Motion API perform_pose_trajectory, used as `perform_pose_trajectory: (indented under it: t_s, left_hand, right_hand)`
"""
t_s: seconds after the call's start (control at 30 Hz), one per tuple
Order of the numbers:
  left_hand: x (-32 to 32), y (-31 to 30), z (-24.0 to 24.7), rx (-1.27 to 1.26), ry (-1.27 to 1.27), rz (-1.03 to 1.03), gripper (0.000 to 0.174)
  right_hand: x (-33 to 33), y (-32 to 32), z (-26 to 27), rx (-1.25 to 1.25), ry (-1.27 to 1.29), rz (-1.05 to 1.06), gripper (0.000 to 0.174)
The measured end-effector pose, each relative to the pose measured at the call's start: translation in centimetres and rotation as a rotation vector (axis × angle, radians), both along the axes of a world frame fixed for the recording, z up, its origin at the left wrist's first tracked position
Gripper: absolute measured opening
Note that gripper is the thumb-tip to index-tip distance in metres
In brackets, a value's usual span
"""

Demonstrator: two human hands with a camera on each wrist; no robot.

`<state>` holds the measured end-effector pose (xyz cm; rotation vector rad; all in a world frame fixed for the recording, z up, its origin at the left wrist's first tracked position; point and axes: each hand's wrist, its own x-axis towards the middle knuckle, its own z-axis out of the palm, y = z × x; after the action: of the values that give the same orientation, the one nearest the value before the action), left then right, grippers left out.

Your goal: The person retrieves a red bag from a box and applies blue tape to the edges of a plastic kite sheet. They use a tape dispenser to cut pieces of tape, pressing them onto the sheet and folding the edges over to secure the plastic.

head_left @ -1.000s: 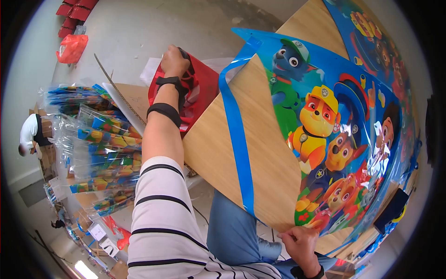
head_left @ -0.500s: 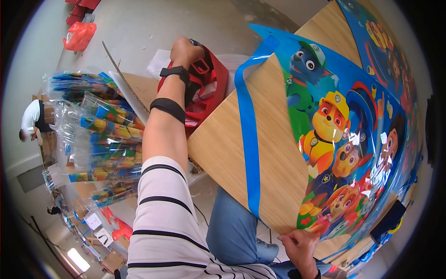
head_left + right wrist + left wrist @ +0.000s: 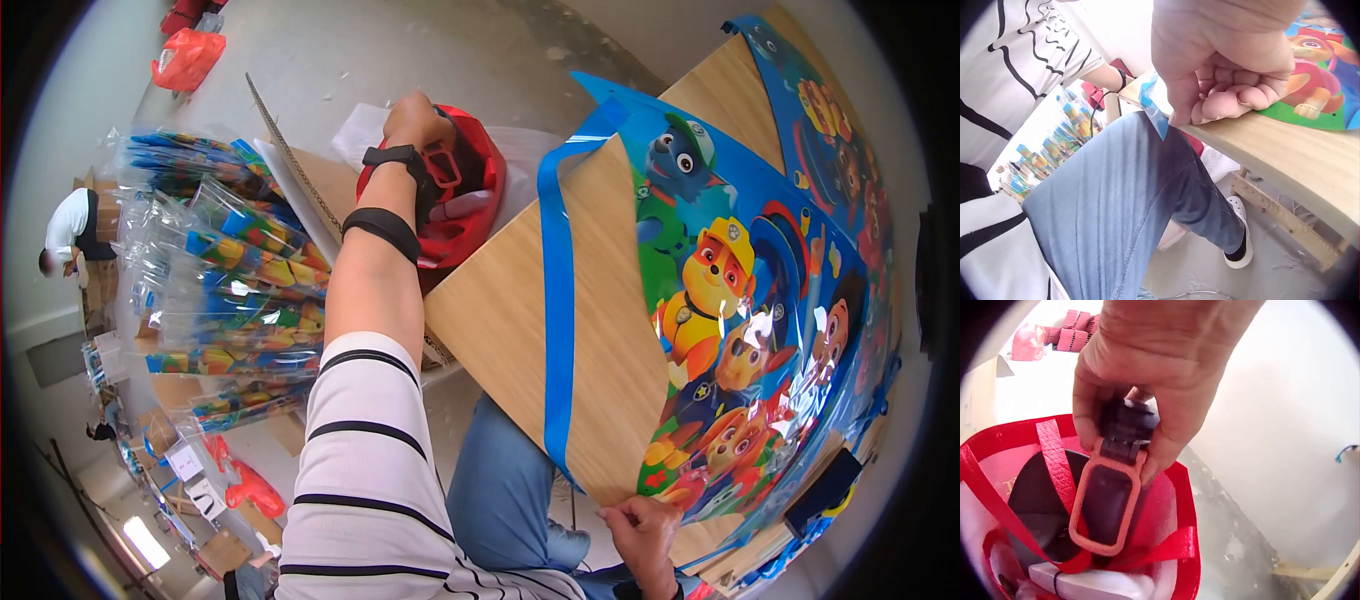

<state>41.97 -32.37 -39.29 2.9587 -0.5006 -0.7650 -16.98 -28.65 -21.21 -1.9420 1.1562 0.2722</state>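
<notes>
Black, red-framed hinged device [image 3: 1107,503] was gripped by left hand [image 3: 1160,362] over red strapped bag [image 3: 1186,509], eleven o'clock, release pending; right hand [image 3: 1225,59], five o'clock, loosely curled.

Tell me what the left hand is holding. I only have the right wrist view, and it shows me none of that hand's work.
Observer: In the left wrist view, the left hand grips a dark piece with a reddish open frame hanging below it.

Operator: Got it. What is underneath that, and is there anything inside?

Observer: A red bag, open at the top; a white object with a dark cord round it lies inside, though I can't tell what it is.
</notes>
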Motion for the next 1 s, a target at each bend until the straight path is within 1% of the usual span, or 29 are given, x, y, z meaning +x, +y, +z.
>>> perform_pose_trajectory:
  t_s: [0.07,0.17,0.27,0.37,0.47,0.57,0.67,0.77,0.87,0.97,1.0]
  left_hand:
    - [0.4,0.3,-0.3,-0.031,0.07,0.01,0.045]
    - [-0.2,-0.1,1.2,0.005,0.031,-0.081,0.043]
    - [-0.5,-0.4,2.1,0.053,-0.042,-0.152,0.047]
    - [-0.8,-0.6,3.5,0.103,-0.142,-0.143,0.04]
    - [-0.2,-0.7,4.3,0.129,-0.131,-0.125,0.038]
    - [-0.4,-0.5,4.6,0.119,-0.139,-0.156,0.037]
    - [-0.2,0.0,3.8,0.098,-0.159,-0.154,0.036]
    - [-0.3,-0.4,4.0,0.101,-0.143,-0.12,0.038]
    - [-0.6,-0.9,3.8,0.058,-0.187,-0.084,0.042]
    - [-0.9,-1.3,1.7,-0.075,-0.309,0.039,0.05]
    - [-1.1,-1.3,0.9,-0.097,-0.304,0.036,0.05]
  right_hand:
    - [-0.1,0.0,-0.1,-0.012,-0.004,0.001,0.018]
    - [-0.2,0.0,-0.1,-0.007,0.005,-0.004,0.018]
    - [-0.4,-0.1,-0.2,-0.017,0.014,0.018,0.018]
    - [-0.3,0.0,-0.2,-0.033,-0.004,0.014,0.019]
    - [-0.3,0.2,-0.3,-0.034,-0.007,-0.007,0.02]
    - [-0.4,0.1,-0.3,-0.05,-0.009,0.01,0.021]
    - [-0.4,0.2,-0.2,-0.038,-0.002,-0.001,0.022]
    - [-0.2,0.2,-0.2,-0.044,0.004,0.01,0.022]
    - [0.0,0.2,0.0,-0.043,0.01,-0.004,0.022]
    - [0.0,0.2,-0.1,-0.041,0.027,-0.005,0.021]
    - [0.0,0.1,-0.1,-0.029,0.027,-0.01,0.021]
